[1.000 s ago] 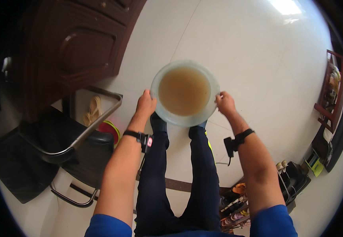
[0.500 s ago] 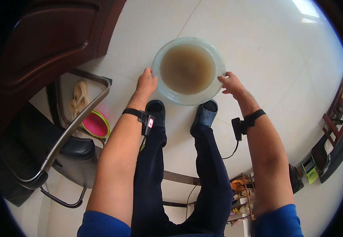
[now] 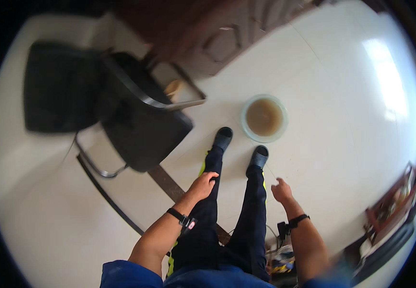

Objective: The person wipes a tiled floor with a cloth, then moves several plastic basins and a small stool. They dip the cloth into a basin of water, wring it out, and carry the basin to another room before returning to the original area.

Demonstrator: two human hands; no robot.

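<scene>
A pale, translucent round basin (image 3: pixel 264 139) of murky brown water stands on the floor, just beyond my feet. Neither hand touches it. My left hand (image 3: pixel 202 186) hangs over my left leg with its fingers loosely bent and a little apart, holding nothing. To the right of my right leg, my right hand (image 3: pixel 281 190) is in the air over the floor, also empty, its fingers slightly bent. A black strap with a small device sits on each wrist.
On the left is a black chair (image 3: pixel 143 129) with a metal frame, partly blurred. A dark red wooden cabinet (image 3: pixel 217 43) stands behind it, with a tan shoe (image 3: pixel 173 90) nearby. A reddish rack (image 3: pixel 395 201) holds items at the right. My dark slippers (image 3: pixel 222 138) rest on pale tiles.
Both hands have let go of the basin's rim and drawn back towards me. The basin now looks smaller and farther away, and the view has shifted, bringing more of the chair into sight.
</scene>
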